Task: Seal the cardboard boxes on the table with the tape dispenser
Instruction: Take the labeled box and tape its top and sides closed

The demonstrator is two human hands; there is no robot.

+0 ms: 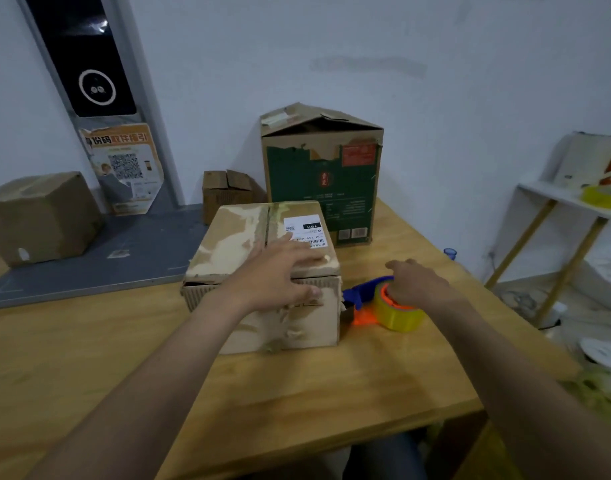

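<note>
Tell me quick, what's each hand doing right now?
Left hand: open, resting flat on the near cardboard box.
Right hand: closed on the tape dispenser, holding it.

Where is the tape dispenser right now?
Head view: the tape dispenser lies on the table, just right of the near box, gripped by the right hand.

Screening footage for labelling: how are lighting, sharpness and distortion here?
Head view: dim light, soft shadows; wide-angle distortion leans the door panel and shelf near the edges; label on the near box soft, barely legible; right hand on the tape dispenser slightly blurred.
</note>
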